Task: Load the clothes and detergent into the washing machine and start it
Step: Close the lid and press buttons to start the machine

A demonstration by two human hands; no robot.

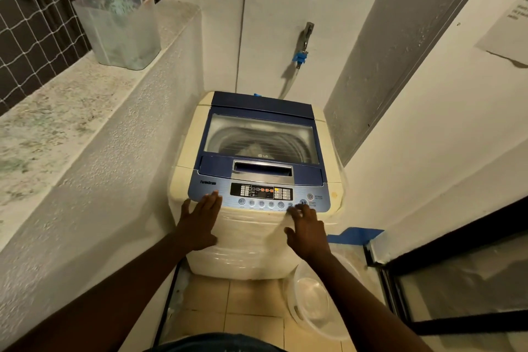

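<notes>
Blue plastic frames the top of the washing machine (257,180), which stands wedged between a rough ledge and the white wall, and from where I stand, the one view, down from the person's head, shows most of the job looking finished. The lid (261,137) is shut flat, and through its clear window, toward twelve o'clock from the hands, pale cloth (254,148) lies in the drum, so the clothes seem to be loaded. Whether detergent went in I cannot tell; nothing here shows it.

On the control panel (261,194) the display is lit with orange figures, so I judge the power is on. The left hand (200,220) lies flat and spread wide at about nine o'clock on the panel, its fingertips touching the blue edge, holding nothing. The right hand (307,230) is at about three o'clock, loosely open and also empty, with its fingertips on the lower row of round buttons, just beside the start/pause button (303,203). It is slightly blurred, so which button it touches I cannot say.

What remains, as I read it, is choosing the programme and pressing start.

A clear plastic basin (311,297) sits empty on the tiled floor at five o'clock of the machine.
</notes>
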